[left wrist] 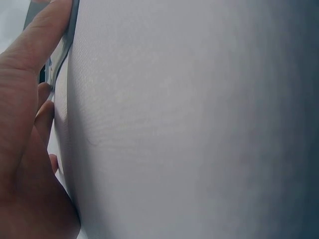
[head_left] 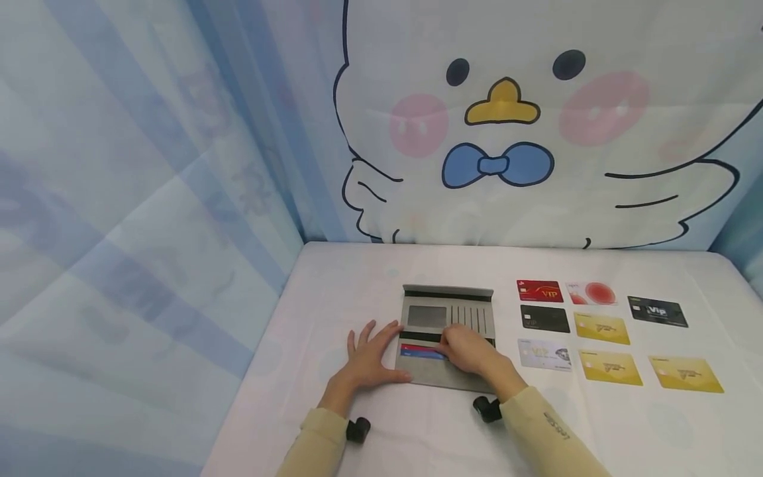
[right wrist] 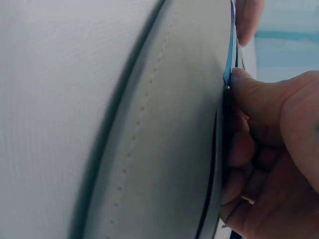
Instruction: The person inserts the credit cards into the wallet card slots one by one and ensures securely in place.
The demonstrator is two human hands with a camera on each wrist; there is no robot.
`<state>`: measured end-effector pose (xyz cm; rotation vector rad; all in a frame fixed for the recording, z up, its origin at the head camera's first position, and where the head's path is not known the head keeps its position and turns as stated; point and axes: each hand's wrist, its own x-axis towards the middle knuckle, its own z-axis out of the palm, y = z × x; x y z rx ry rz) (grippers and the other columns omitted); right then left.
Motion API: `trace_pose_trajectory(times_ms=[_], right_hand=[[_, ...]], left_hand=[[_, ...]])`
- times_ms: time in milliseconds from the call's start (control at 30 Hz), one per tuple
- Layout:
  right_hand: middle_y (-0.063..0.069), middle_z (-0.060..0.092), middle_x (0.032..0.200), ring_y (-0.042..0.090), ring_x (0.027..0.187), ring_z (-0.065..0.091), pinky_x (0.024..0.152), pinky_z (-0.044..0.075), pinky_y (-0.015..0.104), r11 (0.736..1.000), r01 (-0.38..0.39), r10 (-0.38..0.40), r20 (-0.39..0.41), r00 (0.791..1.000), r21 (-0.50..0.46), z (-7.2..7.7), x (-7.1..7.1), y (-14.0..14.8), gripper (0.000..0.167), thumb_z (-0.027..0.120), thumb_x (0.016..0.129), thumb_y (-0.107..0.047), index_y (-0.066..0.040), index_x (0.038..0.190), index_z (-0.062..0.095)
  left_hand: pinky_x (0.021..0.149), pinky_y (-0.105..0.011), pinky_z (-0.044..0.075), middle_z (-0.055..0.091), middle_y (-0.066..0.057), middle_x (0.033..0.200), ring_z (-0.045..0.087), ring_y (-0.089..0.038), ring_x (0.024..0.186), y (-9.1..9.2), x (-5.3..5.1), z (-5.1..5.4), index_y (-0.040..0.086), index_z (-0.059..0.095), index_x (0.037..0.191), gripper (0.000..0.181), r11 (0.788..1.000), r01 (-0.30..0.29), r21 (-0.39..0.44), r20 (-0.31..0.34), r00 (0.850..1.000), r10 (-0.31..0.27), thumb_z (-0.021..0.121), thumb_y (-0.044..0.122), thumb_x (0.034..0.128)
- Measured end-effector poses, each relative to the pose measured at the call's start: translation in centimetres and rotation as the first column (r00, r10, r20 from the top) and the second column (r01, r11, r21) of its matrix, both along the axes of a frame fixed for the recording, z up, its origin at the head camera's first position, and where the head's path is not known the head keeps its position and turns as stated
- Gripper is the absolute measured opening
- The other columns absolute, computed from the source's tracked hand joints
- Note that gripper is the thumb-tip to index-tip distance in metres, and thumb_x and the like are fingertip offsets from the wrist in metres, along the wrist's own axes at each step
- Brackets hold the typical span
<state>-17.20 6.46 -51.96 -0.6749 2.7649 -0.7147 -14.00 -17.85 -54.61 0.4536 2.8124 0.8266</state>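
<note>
A grey card wallet [head_left: 429,375] lies unfolded on the table, with a row of slots and a clear window on its far half. A red card [head_left: 411,346] and a blue card [head_left: 422,354] show as narrow strips in its near half. My left hand [head_left: 371,361] rests at the wallet's left edge, fingers spread and thumb on the near left corner. With curled fingers, my right hand [head_left: 467,348] pinches the right end of the blue card. In the right wrist view, the thumb [right wrist: 256,94] presses at the corner of the blue card [right wrist: 230,55].
Right of the wallet lie several loose cards: a red VIP card [head_left: 539,291], a white card with a red disc [head_left: 592,293], black cards [head_left: 658,311], a silver card [head_left: 545,354] and gold cards [head_left: 610,368]. A printed curtain [head_left: 501,212] hangs behind the white table [head_left: 286,411].
</note>
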Motion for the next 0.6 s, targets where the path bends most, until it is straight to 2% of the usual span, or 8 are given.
trace_pose_trajectory(times_ms=[200, 400, 600], right_hand=[[0.000, 0.055, 0.076, 0.014, 0.067, 0.050, 0.064, 0.050, 0.035, 1.000, -0.005, 0.004, 0.019, 1.000, 0.025, -0.27, -0.14, -0.07, 0.016, 0.069, 0.097, -0.015, -0.005, 0.085, 0.065], [0.002, 0.054, 0.078, 0.018, 0.072, 0.051, 0.070, 0.052, 0.042, 0.995, -0.045, 0.046, -0.015, 0.999, 0.089, -0.61, -0.25, -0.20, 0.017, 0.065, 0.099, -0.012, -0.004, 0.084, 0.062], [0.005, 0.054, 0.080, 0.020, 0.074, 0.052, 0.073, 0.053, 0.045, 0.992, -0.059, 0.064, -0.042, 0.997, 0.109, -0.79, -0.29, -0.22, 0.013, 0.065, 0.098, -0.010, -0.001, 0.088, 0.063]], left_hand=[[0.114, -0.067, -0.006, 0.034, -0.001, 0.162, 0.010, -0.036, 0.151, 0.05, -0.07, 0.05, 0.019, 0.042, 0.155, 0.095, 1.000, -0.005, 0.001, 0.006, 1.000, 0.005, 0.084, 0.051, 0.0766], [0.114, -0.066, -0.006, 0.034, -0.001, 0.162, 0.010, -0.036, 0.151, 0.12, -0.05, -0.05, 0.019, 0.042, 0.154, 0.095, 1.000, -0.009, -0.001, 0.004, 1.000, 0.009, 0.085, 0.050, 0.0761], [0.114, -0.067, -0.006, 0.034, 0.000, 0.162, 0.010, -0.036, 0.151, 0.12, -0.11, -0.01, 0.018, 0.042, 0.155, 0.095, 1.000, -0.008, -0.002, 0.000, 1.000, 0.008, 0.085, 0.051, 0.0759]])
